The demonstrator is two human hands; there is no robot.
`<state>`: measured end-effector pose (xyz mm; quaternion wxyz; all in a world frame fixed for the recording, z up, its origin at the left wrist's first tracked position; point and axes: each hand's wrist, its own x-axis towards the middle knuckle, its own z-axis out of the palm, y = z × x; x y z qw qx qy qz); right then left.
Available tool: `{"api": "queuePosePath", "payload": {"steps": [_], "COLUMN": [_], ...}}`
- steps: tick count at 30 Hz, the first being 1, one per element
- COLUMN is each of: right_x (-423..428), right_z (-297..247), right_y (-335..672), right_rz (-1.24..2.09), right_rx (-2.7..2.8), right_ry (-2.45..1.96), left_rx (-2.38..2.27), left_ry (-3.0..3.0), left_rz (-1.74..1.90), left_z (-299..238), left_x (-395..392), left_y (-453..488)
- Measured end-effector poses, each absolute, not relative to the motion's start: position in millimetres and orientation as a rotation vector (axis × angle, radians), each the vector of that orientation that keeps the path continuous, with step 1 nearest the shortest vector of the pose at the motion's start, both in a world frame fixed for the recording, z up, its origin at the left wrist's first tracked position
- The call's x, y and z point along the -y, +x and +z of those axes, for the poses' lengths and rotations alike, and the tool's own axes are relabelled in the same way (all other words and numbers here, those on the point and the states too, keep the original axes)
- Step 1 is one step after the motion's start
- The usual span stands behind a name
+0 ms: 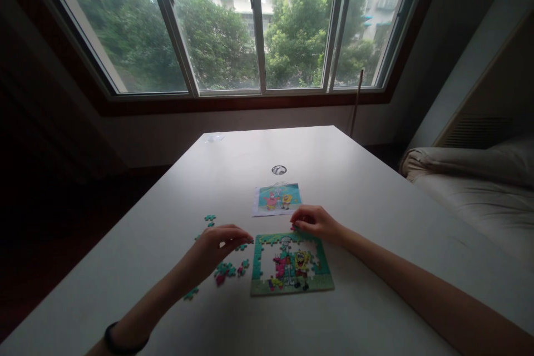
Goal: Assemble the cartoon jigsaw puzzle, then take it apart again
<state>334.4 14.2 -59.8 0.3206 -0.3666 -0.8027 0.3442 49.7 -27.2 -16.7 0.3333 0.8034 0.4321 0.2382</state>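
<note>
Gently bring in the small pink piece [293,227], pinched in the fingers of the right hand [316,221] past the far edge of the puzzle [294,267] on the bench [359,311], first checking colour against the picture sheet [276,199] farther off. Steady the left edge with the left hand [217,238] beside it, cannot tell if gripping anything, avoiding the loose pieces [225,270].

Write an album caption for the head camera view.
Left hand and right hand at an unfinished puzzle, loose pieces to the left, printed picture beyond.
</note>
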Motion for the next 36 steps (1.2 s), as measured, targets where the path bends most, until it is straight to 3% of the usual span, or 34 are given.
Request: {"api": "queuePosePath", "payload": {"steps": [16,36], "right_x": [-12,-11], "right_z": [-55,-54], "right_y": [333,334], "right_rz": [0.846,0.863], "right_rx": [2.133,2.173], "right_ry": [-0.970,-0.929], "left_rx": [-0.983,-1.138], "left_ry": [2.108,2.149], "left_rz": [0.263,0.336], "left_z": [-10,-23], "left_x": [-7,5], "left_y": [108,113]}}
